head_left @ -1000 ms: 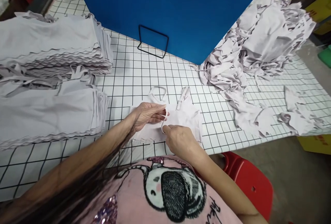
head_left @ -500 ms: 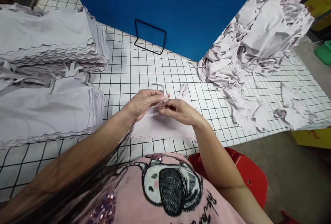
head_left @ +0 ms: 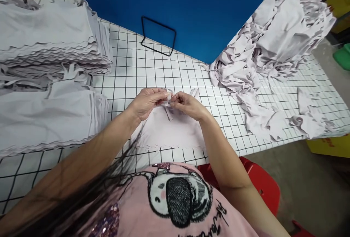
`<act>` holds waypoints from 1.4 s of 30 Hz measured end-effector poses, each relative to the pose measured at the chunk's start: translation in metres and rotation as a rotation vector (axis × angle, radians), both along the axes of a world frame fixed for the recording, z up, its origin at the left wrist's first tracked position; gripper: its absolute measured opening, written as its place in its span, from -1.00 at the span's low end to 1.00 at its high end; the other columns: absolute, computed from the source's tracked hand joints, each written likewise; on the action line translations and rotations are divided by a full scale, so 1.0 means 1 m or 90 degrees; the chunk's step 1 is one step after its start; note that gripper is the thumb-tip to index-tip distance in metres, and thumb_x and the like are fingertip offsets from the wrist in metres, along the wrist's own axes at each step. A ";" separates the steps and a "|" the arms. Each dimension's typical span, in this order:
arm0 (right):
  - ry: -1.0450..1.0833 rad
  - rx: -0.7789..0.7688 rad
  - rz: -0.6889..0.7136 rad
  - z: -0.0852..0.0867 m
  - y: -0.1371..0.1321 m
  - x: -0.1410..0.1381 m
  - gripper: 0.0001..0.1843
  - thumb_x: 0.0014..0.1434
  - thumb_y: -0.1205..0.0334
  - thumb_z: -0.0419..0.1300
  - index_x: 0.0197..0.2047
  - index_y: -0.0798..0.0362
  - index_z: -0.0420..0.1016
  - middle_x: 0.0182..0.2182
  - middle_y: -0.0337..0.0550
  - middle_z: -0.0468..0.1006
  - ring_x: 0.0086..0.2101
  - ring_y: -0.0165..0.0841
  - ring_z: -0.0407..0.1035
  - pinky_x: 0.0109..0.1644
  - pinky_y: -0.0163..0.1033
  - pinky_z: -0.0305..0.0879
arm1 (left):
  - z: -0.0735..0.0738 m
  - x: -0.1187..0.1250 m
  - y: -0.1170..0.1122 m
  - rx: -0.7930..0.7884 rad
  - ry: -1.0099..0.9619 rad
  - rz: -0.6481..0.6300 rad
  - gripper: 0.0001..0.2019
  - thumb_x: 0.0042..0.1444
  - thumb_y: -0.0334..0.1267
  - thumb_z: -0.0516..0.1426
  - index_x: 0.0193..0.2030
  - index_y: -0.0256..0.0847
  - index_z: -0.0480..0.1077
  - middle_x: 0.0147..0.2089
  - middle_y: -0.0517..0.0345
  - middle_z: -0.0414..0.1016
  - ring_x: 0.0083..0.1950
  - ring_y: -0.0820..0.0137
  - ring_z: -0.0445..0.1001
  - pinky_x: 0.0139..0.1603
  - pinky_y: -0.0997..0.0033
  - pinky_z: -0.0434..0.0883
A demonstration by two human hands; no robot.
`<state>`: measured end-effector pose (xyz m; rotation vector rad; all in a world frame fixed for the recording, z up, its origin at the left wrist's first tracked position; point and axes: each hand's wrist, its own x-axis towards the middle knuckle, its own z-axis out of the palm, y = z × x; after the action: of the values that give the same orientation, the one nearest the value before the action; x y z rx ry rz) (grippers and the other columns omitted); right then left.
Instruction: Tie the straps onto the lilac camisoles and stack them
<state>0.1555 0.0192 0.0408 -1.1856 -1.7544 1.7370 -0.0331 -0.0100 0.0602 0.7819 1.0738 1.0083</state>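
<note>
A pale camisole top [head_left: 171, 133] with thin straps lies on the table in front of me. Above its upper edge, my left hand [head_left: 149, 103] pinches one of the straps [head_left: 168, 95], and a small clear or white bit shows at the fingertips. My right hand [head_left: 188, 105] is closed at the same strap, thumb against forefinger, just right of the left fingertips. A short strap end [head_left: 168, 113] hangs below the hands onto the cloth. Another strap [head_left: 195, 92] sticks up behind my right hand. The exact grip is partly hidden by the fingers.
Two stacks of similar tops, a rear stack [head_left: 46, 25] and a front stack [head_left: 46, 116], stand on the left. A loose heap of tops [head_left: 284, 29] lies at the right. A black wire frame [head_left: 158, 34] stands by a blue panel [head_left: 175, 3]. The table [head_left: 131, 73] has a checked cover.
Both hands have risen slightly away from me with the strap, and the right fingertips have moved up level with the left. A strap end now hangs below them. The view has shifted slightly.
</note>
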 end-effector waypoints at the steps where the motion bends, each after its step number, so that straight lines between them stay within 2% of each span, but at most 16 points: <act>1: 0.001 -0.002 0.007 0.000 0.001 -0.002 -0.76 0.15 0.13 0.29 -0.21 0.04 0.35 -0.48 -0.36 0.28 -0.50 -0.51 0.12 -0.43 -0.32 0.08 | 0.000 0.000 0.000 0.003 -0.002 -0.002 -0.79 -0.11 -0.20 0.35 -0.47 -0.32 0.49 -0.34 0.07 0.50 -0.25 0.40 0.41 -0.12 0.32 0.31; 3: 0.010 -0.004 0.039 0.003 0.001 -0.005 -0.77 0.13 0.14 0.29 -0.21 0.04 0.38 -0.48 -0.35 0.30 -0.48 -0.50 0.15 -0.39 -0.31 0.13 | 0.000 0.001 0.001 0.006 -0.005 -0.008 -0.79 -0.11 -0.20 0.34 -0.46 -0.32 0.49 -0.35 0.09 0.50 -0.27 0.42 0.41 -0.15 0.34 0.31; 8: -0.023 -0.013 0.204 0.011 0.000 -0.008 -0.77 0.15 0.07 0.25 -0.34 0.08 0.48 -0.46 -0.26 0.46 -0.43 -0.45 0.29 -0.27 -0.25 0.23 | 0.006 -0.002 0.008 0.018 -0.007 0.034 -0.80 -0.12 -0.23 0.36 -0.41 -0.31 0.51 -0.29 0.07 0.53 -0.26 0.44 0.42 -0.23 0.41 0.29; 11: -0.100 0.015 0.214 0.010 0.001 -0.006 -0.72 0.14 0.02 0.27 -0.38 0.08 0.52 -0.50 -0.28 0.43 -0.47 -0.47 0.23 -0.37 -0.29 0.14 | 0.009 -0.009 0.016 0.034 -0.019 0.082 -0.80 -0.12 -0.23 0.36 -0.42 -0.30 0.51 -0.24 0.02 0.56 -0.22 0.41 0.46 -0.25 0.42 0.31; 13: -0.105 0.012 0.207 0.009 0.000 -0.006 -0.71 0.13 0.00 0.28 -0.38 0.07 0.53 -0.53 -0.32 0.38 -0.50 -0.50 0.18 -0.42 -0.31 0.07 | 0.010 -0.016 0.018 0.044 -0.009 0.097 -0.79 -0.10 -0.20 0.35 -0.38 -0.30 0.52 -0.17 0.00 0.58 -0.18 0.39 0.49 -0.24 0.42 0.33; 16: -0.026 -0.044 0.143 0.007 0.000 -0.009 -0.68 0.14 -0.03 0.28 -0.37 0.08 0.50 -0.54 -0.33 0.37 -0.52 -0.52 0.18 -0.46 -0.34 0.06 | 0.008 -0.026 0.013 0.041 0.081 0.060 -0.74 -0.07 -0.17 0.33 -0.25 -0.27 0.56 -0.09 -0.02 0.59 -0.18 0.37 0.52 -0.22 0.39 0.37; 20: 0.092 -0.141 -0.065 0.007 0.000 -0.020 -0.66 0.06 -0.03 0.36 -0.38 0.09 0.44 -0.49 -0.28 0.48 -0.52 -0.55 0.25 -0.47 -0.38 0.11 | 0.001 -0.031 -0.013 0.015 0.173 -0.082 -0.63 -0.10 -0.16 0.34 -0.13 -0.28 0.56 -0.16 -0.04 0.62 -0.17 0.28 0.55 -0.15 0.29 0.45; 22: 0.120 -0.181 -0.122 0.007 0.000 -0.027 -0.64 0.01 -0.02 0.39 -0.39 0.10 0.44 -0.50 -0.28 0.49 -0.54 -0.57 0.24 -0.50 -0.40 0.10 | -0.003 -0.029 -0.025 0.046 0.200 -0.115 -0.61 -0.08 -0.13 0.33 -0.11 -0.28 0.56 -0.13 -0.04 0.62 -0.12 0.24 0.56 -0.09 0.25 0.47; 26: 0.130 -0.206 -0.150 0.008 -0.003 -0.040 -0.59 -0.03 -0.07 0.40 -0.39 0.12 0.47 -0.55 -0.29 0.47 -0.59 -0.60 0.18 -0.56 -0.43 0.05 | -0.008 -0.021 -0.035 0.139 0.315 -0.080 -0.69 0.07 -0.08 0.22 -0.15 -0.24 0.59 -0.19 0.05 0.63 -0.20 0.29 0.55 -0.14 0.30 0.49; 30: 0.112 -0.175 -0.169 0.006 -0.006 -0.045 -0.55 -0.05 -0.12 0.39 -0.43 0.11 0.45 -0.55 -0.28 0.48 -0.62 -0.58 0.16 -0.58 -0.40 0.03 | -0.008 -0.017 -0.035 0.167 0.359 -0.040 -0.70 0.14 -0.06 0.14 -0.25 -0.23 0.59 -0.26 0.07 0.62 -0.30 0.33 0.53 -0.26 0.36 0.49; 33: 0.011 -0.070 -0.141 0.008 -0.006 -0.037 -0.52 0.07 -0.20 0.28 -0.49 0.10 0.41 -0.53 -0.21 0.51 -0.62 -0.54 0.18 -0.56 -0.35 0.09 | -0.007 -0.017 -0.036 0.143 0.335 -0.032 -0.70 0.14 -0.04 0.15 -0.29 -0.23 0.58 -0.28 0.04 0.62 -0.28 0.31 0.55 -0.27 0.36 0.49; 35: -0.093 0.100 -0.142 0.013 -0.008 -0.029 -0.53 0.15 -0.18 0.22 -0.47 0.09 0.45 -0.53 -0.17 0.51 -0.59 -0.47 0.23 -0.50 -0.29 0.18 | -0.006 -0.018 -0.036 0.112 0.313 -0.029 -0.72 0.13 -0.05 0.16 -0.31 -0.23 0.57 -0.29 0.01 0.63 -0.24 0.29 0.57 -0.28 0.37 0.48; 37: -0.143 0.318 -0.129 0.019 -0.009 -0.023 -0.63 0.17 -0.11 0.24 -0.32 0.07 0.53 -0.42 -0.12 0.55 -0.45 -0.37 0.35 -0.36 -0.21 0.31 | -0.005 -0.020 -0.037 0.094 0.303 -0.034 -0.72 0.12 -0.06 0.16 -0.34 -0.23 0.55 -0.28 -0.01 0.63 -0.24 0.29 0.58 -0.29 0.39 0.47; 39: -0.123 0.493 -0.049 0.024 -0.010 -0.021 -0.70 0.18 -0.01 0.28 -0.15 0.03 0.55 -0.23 -0.06 0.57 -0.23 -0.27 0.41 -0.15 -0.12 0.38 | -0.004 -0.021 -0.036 0.096 0.317 -0.051 -0.72 0.13 -0.07 0.14 -0.36 -0.23 0.54 -0.31 0.02 0.62 -0.30 0.33 0.55 -0.31 0.41 0.45; 40: -0.105 0.545 0.011 0.025 -0.010 -0.021 -0.73 0.20 0.04 0.27 -0.10 0.02 0.55 -0.17 -0.05 0.57 -0.15 -0.24 0.41 -0.06 -0.09 0.38 | -0.003 -0.021 -0.036 0.102 0.327 -0.058 -0.72 0.14 -0.07 0.13 -0.37 -0.23 0.54 -0.33 0.04 0.61 -0.35 0.36 0.53 -0.32 0.41 0.43; 42: -0.089 0.587 0.106 0.024 -0.010 -0.023 -0.78 0.26 0.11 0.22 -0.10 0.01 0.56 -0.17 -0.06 0.58 -0.10 -0.25 0.40 0.00 -0.07 0.37 | -0.001 -0.022 -0.036 0.117 0.345 -0.068 -0.72 0.15 -0.08 0.12 -0.38 -0.23 0.53 -0.36 0.08 0.59 -0.41 0.40 0.49 -0.34 0.42 0.41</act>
<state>0.1324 0.0095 0.0649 -0.7540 -2.3716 0.7038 -0.0549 -0.0461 0.0589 1.2966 1.3919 0.8280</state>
